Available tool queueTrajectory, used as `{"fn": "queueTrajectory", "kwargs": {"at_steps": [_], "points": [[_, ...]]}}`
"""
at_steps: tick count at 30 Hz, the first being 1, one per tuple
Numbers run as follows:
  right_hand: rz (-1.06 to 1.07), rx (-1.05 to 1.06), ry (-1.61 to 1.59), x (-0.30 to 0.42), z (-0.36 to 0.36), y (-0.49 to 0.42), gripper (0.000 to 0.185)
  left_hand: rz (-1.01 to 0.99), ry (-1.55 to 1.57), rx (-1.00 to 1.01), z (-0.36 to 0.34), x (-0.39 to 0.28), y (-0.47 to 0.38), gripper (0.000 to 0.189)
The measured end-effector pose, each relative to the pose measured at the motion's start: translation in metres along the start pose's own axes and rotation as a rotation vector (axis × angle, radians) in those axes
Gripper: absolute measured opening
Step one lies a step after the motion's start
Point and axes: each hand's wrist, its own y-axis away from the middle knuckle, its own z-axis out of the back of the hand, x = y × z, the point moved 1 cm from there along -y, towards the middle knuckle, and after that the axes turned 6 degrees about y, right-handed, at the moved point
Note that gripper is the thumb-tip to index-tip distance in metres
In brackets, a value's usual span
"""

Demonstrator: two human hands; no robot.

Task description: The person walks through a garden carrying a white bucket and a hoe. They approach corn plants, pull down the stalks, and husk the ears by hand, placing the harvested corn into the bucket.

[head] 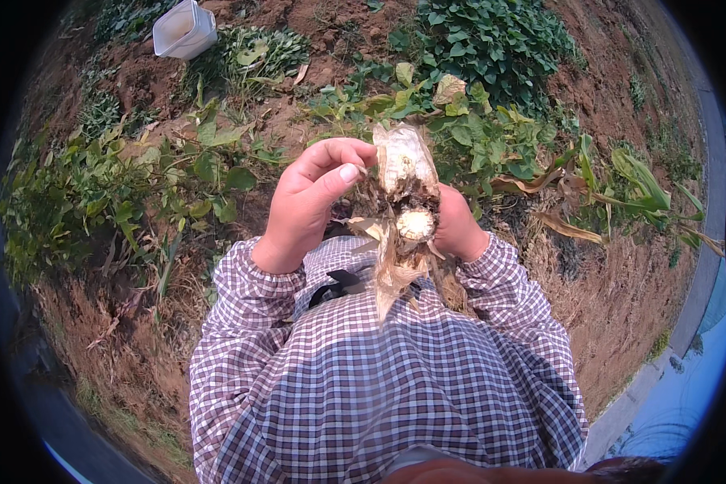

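My right hand (458,227) holds an ear of corn in dry, pale husk (402,148) from behind; most of its fingers are hidden. The husk is torn near the middle, with dark, decayed-looking edges, and the round whitish end of a corn cob (415,224) shows there. Loose strips of dry husk hang below, over the checked garment. To the left of the ear is my left hand (323,193), its thumb and forefinger close together at the husk's edge. A small pale bit shows at the thumb tip; whether it is pinched is unclear.
A white plastic bucket (184,30) lies tilted on the soil at the upper left. Leafy vines (218,133) run across the ground beyond my hands, and a dense green bush (484,48) grows at the upper right. Corn leaves, partly dry (635,181), are at right. A paved strip (709,157) edges the plot.
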Motion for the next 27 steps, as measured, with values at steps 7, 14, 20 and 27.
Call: {"fn": "queueTrajectory", "kwargs": {"at_steps": [7,14,20,27], "points": [[-0.01,-0.02,0.082,-0.005,0.002,0.006,0.038,-0.945,-0.104,0.084,0.027,-0.059,-0.004,0.02],[-0.113,0.022,0.112,-0.012,-0.002,0.008,0.03,-0.711,0.176,-0.867,0.193,-0.211,-0.156,0.045],[-0.097,0.035,0.129,-0.014,-0.007,0.003,0.027,-0.174,-0.133,-0.786,0.248,-0.097,-0.158,0.049],[-0.041,0.036,0.164,-0.004,-0.003,-0.036,0.031,0.264,-0.302,-0.063,0.108,-0.03,-0.078,0.036]]}}
